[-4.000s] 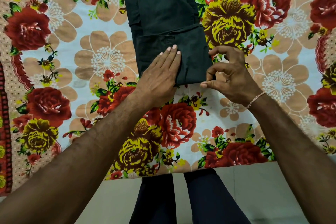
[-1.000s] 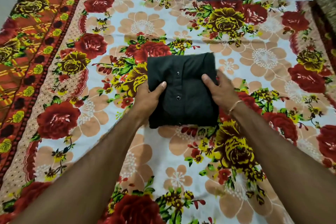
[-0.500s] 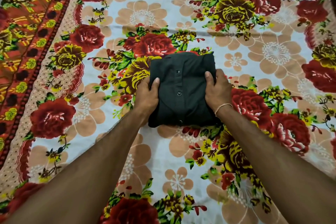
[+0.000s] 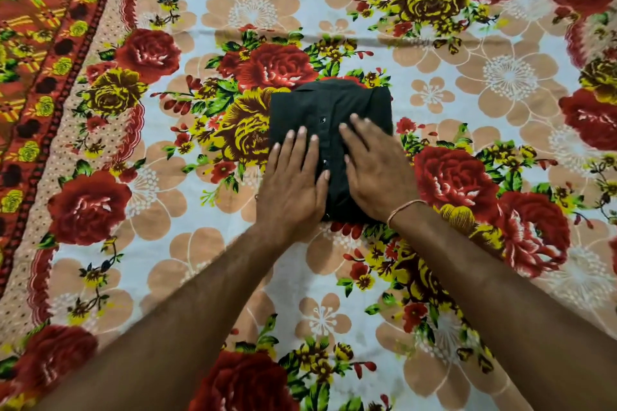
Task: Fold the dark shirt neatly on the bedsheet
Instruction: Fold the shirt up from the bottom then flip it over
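Fingers (image 4: pixel 302 140) of the left hand (image 4: pixel 292 183) lie straight and close together, pressed flat on the near left part of the dark shirt (image 4: pixel 329 110); those of the right hand (image 4: pixel 375 170) are straight and slightly spread on its near right part. Between the two sets of fingers runs the button placket. Beyond the fingertips the shirt's far edge shows, folded into a compact square. Under it and all around the fingers spreads the floral bedsheet (image 4: pixel 467 93). A thin bracelet (image 4: pixel 402 209) circles the right wrist.

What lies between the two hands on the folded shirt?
Head view: a strip of dark shirt with its button placket lies between left hand and right hand.
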